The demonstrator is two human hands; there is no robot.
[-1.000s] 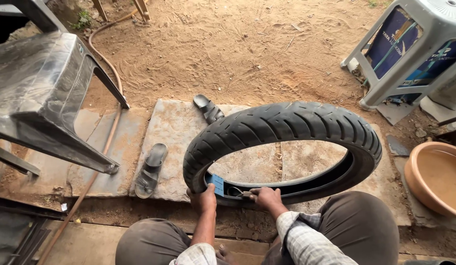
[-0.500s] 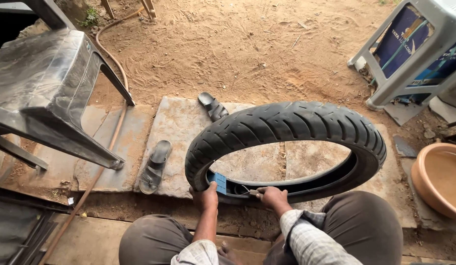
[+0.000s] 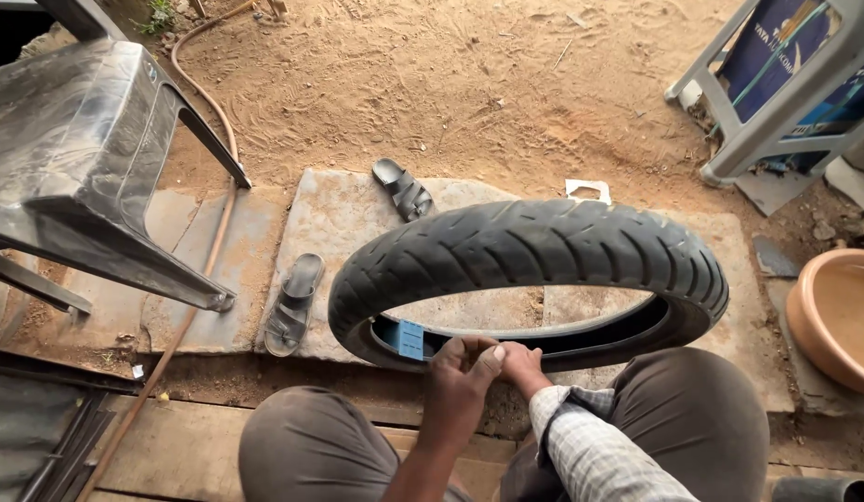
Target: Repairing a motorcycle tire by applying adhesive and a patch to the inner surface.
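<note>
Gripping the tyre's (image 3: 534, 251) near rim with both hands — left hand (image 3: 461, 372) and right hand (image 3: 523, 364) clenched side by side — so it stands upright between my knees.

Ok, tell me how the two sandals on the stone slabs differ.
The far sandal lies near the slab's back edge by the sand, angled diagonally; the near sandal lies by the front edge, pointing nearly straight away. The far sandal is beyond the tyre, the near sandal to its left, closer to the dark plastic chair. Both are dark slip-ons, sole down, apart from both hands.
</note>
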